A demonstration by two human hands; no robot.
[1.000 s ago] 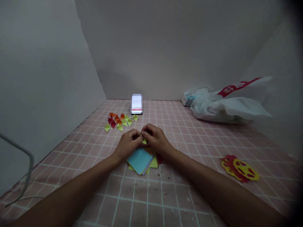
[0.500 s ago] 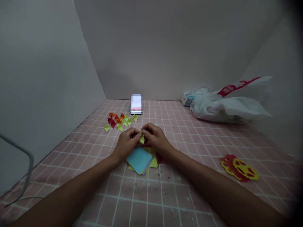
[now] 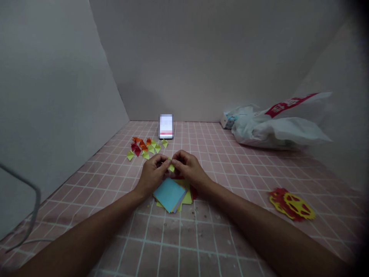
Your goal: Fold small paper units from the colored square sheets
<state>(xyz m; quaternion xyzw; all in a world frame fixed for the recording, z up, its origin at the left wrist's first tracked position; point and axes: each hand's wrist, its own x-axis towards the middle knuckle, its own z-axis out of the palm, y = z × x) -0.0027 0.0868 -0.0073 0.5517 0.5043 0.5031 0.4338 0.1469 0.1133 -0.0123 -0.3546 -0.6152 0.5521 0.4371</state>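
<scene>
Between my two hands is a small folded piece of yellow paper, partly covered by fingers. My left hand pinches it from the left, thumb against the paper. From the right, my right hand grips it between thumb and fingers. Just below the hands lies a stack of square coloured paper sheets, light blue on top, with yellow, purple and red edges showing. Beyond my left hand sit several small folded paper pieces in red, orange and yellow.
A phone with a lit screen stands near the back wall. At the back right rest a white plastic bag and a tissue box. Red and yellow cut-out paper shapes lie at the right. A grey cable curves at the left.
The yellow paper has shifted slightly up and left and shows less between the fingers. Both hands keep nearly the same place. Nothing else on the table has moved.
</scene>
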